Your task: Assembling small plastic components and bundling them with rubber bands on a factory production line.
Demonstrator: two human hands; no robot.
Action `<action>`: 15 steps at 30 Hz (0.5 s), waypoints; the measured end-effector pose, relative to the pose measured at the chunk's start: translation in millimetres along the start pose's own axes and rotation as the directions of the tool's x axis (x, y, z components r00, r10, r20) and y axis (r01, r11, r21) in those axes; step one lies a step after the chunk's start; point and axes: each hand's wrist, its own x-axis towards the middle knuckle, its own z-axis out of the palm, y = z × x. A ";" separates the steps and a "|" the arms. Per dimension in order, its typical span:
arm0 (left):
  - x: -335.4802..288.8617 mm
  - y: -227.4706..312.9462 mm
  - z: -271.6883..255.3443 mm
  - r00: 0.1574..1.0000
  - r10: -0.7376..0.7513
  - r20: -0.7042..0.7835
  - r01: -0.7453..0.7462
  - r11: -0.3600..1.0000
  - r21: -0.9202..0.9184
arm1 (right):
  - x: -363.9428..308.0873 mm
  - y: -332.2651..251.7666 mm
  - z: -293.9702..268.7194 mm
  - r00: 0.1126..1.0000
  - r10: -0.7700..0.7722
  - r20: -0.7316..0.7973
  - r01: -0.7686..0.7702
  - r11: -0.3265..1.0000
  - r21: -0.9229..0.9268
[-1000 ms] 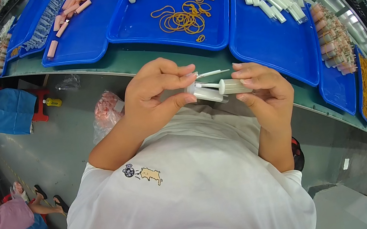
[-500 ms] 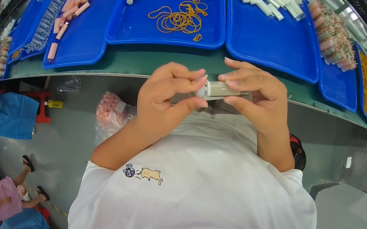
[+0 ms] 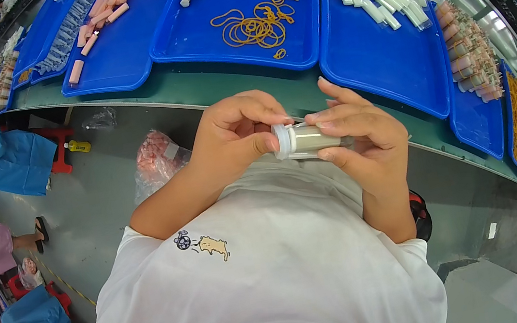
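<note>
cap: now seated on tube | hands: drawn together

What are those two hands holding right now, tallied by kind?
Clear plastic tube: 1, in the right hand
White round cap: 1, on the tube's end, pinched by the left hand
Total: 2

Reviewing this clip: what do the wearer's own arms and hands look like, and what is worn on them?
Both hands, the left hand and the right hand, are bare: no gloves, and no rings, watch or bands that I can make out. The forearms are bare too. The person wears a white short-sleeved T-shirt with a small cartoon print on the chest; its sleeve ends near the left elbow.
</note>
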 end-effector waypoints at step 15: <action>-7.4 7.9 -4.9 0.999 0.024 -0.021 -0.022 0.995 0.094 | 16.3 -0.7 6.1 0.992 -0.066 0.112 0.074 0.995 -0.070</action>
